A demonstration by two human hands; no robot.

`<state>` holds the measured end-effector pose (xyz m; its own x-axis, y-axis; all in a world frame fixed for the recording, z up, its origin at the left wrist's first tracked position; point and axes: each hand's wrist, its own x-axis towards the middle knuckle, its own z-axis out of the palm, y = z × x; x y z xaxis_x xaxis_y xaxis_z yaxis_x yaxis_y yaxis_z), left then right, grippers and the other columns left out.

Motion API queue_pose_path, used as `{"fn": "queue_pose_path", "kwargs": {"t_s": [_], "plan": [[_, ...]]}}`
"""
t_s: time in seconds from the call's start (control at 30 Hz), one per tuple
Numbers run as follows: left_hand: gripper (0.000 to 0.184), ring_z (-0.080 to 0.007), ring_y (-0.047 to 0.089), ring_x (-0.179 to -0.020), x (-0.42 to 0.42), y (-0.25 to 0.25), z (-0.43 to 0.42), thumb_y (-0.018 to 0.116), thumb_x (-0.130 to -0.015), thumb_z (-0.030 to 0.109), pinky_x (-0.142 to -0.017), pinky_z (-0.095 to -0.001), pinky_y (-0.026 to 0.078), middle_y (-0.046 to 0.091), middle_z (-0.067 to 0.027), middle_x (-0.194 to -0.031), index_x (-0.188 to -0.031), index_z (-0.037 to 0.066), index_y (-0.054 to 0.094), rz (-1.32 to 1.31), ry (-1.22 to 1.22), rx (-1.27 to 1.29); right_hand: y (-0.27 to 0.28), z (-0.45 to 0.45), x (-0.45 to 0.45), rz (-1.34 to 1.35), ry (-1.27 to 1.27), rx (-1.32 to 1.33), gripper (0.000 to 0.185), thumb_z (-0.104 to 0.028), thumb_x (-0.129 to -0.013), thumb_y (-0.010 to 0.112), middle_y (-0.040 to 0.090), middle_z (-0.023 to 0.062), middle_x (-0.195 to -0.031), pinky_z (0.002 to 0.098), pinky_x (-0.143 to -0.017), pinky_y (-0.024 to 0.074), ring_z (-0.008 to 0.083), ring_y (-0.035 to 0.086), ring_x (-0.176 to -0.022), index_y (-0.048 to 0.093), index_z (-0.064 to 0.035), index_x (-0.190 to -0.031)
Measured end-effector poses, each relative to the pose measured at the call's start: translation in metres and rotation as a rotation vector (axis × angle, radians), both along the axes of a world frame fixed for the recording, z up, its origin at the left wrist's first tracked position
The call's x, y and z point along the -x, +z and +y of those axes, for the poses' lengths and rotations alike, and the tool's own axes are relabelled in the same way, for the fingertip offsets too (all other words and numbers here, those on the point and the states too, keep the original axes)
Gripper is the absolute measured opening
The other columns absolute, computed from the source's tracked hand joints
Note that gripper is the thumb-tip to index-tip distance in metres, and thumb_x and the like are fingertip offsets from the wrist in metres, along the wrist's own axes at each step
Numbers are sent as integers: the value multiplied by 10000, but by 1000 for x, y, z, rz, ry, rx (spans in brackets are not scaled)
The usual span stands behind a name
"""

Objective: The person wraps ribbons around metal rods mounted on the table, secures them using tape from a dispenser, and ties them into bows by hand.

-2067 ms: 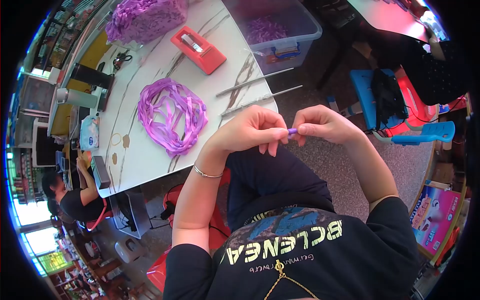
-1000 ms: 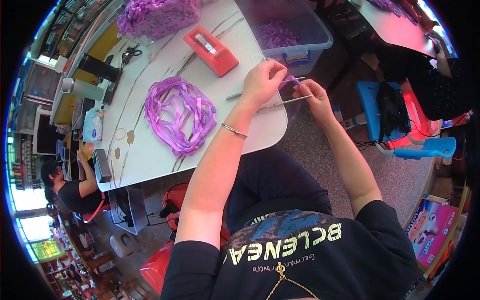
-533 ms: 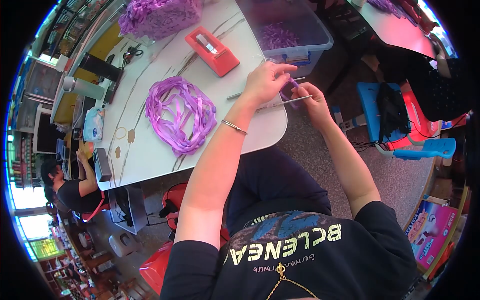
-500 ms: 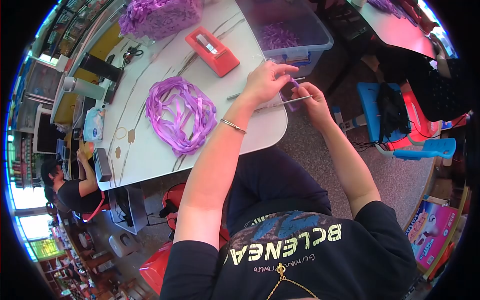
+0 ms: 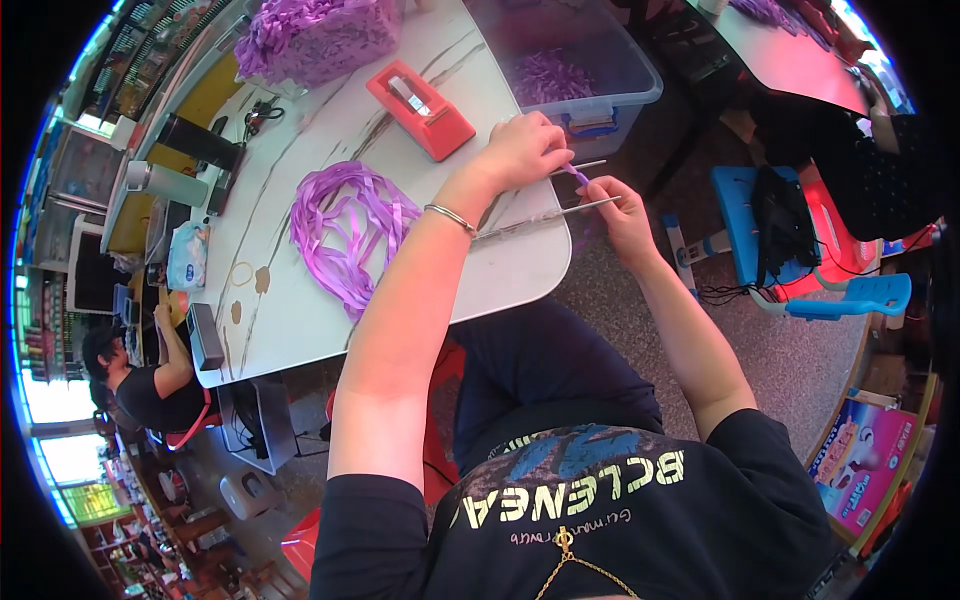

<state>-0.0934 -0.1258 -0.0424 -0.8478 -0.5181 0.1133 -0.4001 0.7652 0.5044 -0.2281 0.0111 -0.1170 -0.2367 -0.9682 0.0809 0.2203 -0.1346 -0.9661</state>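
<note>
My left hand (image 5: 522, 152) is over the table's right edge, fingers curled and thumb pressed in on a thin purple ribbon (image 5: 579, 176). Just right of it, past the edge, my right hand (image 5: 617, 212) pinches the other end of the same ribbon. Two thin metal rods (image 5: 575, 208) jut out from the table edge by my hands, and the lower one's tip meets my right fingers. A looped bundle of purple ribbon (image 5: 335, 190) lies on the white table (image 5: 300, 130), partly covered by my left forearm.
Beyond my left hand stands a red tape dispenser (image 5: 420, 110). A heap of purple ribbon pieces (image 5: 315, 40) sits at the far edge, and a clear plastic bin (image 5: 625, 95) stands beside the table. At left are a wipes pack (image 5: 187, 255), a bottle (image 5: 165, 183) and a seated person (image 5: 150, 385).
My left hand has curled its fingers in and moved slightly left, the forearm now covering more of the ribbon bundle. My right hand has dropped slightly, still pinching.
</note>
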Motion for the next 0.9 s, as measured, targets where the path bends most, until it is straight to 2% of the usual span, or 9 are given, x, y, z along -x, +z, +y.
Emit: {"fn": "queue_pose_path", "kwargs": {"t_s": [0.07, 0.3, 0.37, 0.4, 0.47, 0.57, 0.67, 0.77, 0.9], "plan": [[100, -227, 536, -929, 0, -2, 3, 604, -794, 197, -774, -335, 437, 552, -66, -985, -836, 113, 637, -67, 26, 204, -2, 1, -3, 12, -23, 4, 190, -208, -902, 539, 615, 17, -855, 209, -671, 414, 66, 538, -718, 601, -28, -891], [90, -211, 564, -860, 1, -18, -3, 587, -785, 147, -733, -324, 455, 573, -45, -950, -824, 127, 666, 127, 6, 234, -3, 7, -6, 4, -52, -35, 193, -217, -901, 542, 621, 16, -841, 200, -626, 414, 54, 538, -684, 603, -34, -896], [110, -196, 579, -836, 2, -8, 4, 590, -789, 158, -705, -304, 463, 587, -48, -935, -831, 106, 678, 215, 78, -22, -1, 6, -6, 6, -49, -35, 194, -217, -901, 542, 617, 13, -819, 199, -620, 414, 53, 538, -680, 602, -33, -897], [110, -196, 579, -836, 2, -8, 6, 590, -789, 158, -705, -304, 463, 587, -48, -935, -831, 106, 678, 214, 77, -23, -1, 7, -6, 8, -47, -37, 195, -217, -901, 543, 613, 11, -797, 197, -614, 414, 52, 538, -676, 601, -32, -898], [159, -246, 589, -847, 1, -8, 8, 607, -756, 267, -733, -369, 465, 619, -77, -869, -778, 135, 692, 233, 83, -54, -1, 7, -6, 4, -40, -42, 196, -217, -900, 544, 609, 6, -781, 198, -612, 414, 52, 537, -673, 603, -30, -901], [185, -249, 595, -820, 0, -9, 16, 636, -737, 304, -728, -367, 467, 623, -83, -839, -750, 130, 696, 233, 82, 3, 0, 7, -6, 6, -32, -40, 190, -202, -896, 551, 614, 9, -786, 197, -629, 425, 56, 550, -682, 608, -21, -904], [174, -195, 599, -769, 0, -11, 22, 673, -749, 247, -686, -299, 471, 612, -60, -875, -775, 76, 684, 186, 100, 57, 2, 8, -8, 26, -34, -39, 182, -182, -893, 556, 623, 17, -805, 197, -653, 441, 60, 567, -702, 613, -10, -912], [191, -242, 596, -814, 1, -18, 24, 689, -700, 308, -730, -366, 467, 622, -68, -847, -689, 117, 691, 277, 174, -44, 6, 12, -9, 63, -28, -57, 178, -167, -892, 553, 623, 21, -798, 201, -660, 447, 65, 574, -716, 615, -3, -923], [189, -237, 593, -807, 0, -17, 26, 695, -699, 295, -740, -360, 465, 621, -56, -849, -678, 108, 688, 277, 189, -29, 14, 35, -5, 194, 33, -126, 157, -121, -882, 551, 628, 34, -798, 216, -675, 458, 81, 580, -723, 617, 11, -936]]}}
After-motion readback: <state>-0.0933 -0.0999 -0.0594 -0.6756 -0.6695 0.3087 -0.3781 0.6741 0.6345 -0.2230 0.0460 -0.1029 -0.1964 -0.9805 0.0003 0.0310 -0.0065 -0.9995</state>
